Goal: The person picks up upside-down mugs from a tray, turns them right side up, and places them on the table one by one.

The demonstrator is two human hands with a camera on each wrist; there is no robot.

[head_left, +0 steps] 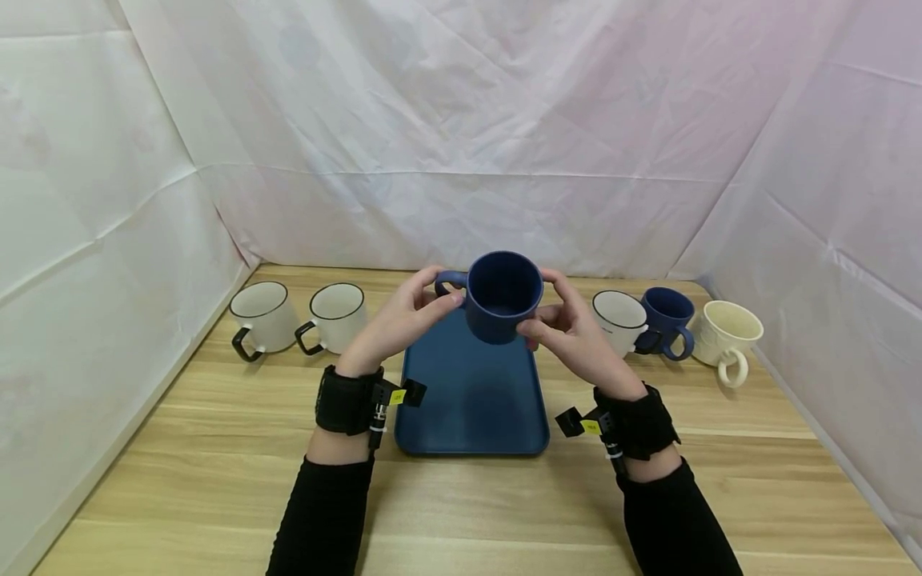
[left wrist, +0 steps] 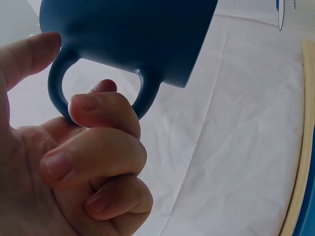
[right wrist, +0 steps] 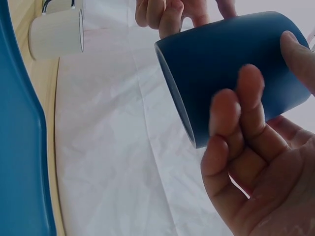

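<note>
Both hands hold a dark blue mug [head_left: 502, 296] in the air over the far end of a blue tray [head_left: 471, 400] lying flat on the wooden table. My left hand [head_left: 421, 308] pinches the mug's handle [left wrist: 56, 91] between thumb and curled fingers [left wrist: 98, 105]. My right hand [head_left: 558, 320] grips the mug's body [right wrist: 221, 64] from the right, thumb on one side and fingers [right wrist: 246, 113] on the other. The mug tilts with its mouth toward the head camera, and nothing shows inside it.
Two white mugs with black handles [head_left: 262, 316] [head_left: 334, 316] stand at the back left. At the back right are a white mug [head_left: 618, 320], a blue mug [head_left: 666, 316] and a cream mug [head_left: 727, 336]. White cloth walls enclose the table [head_left: 216, 464] on three sides.
</note>
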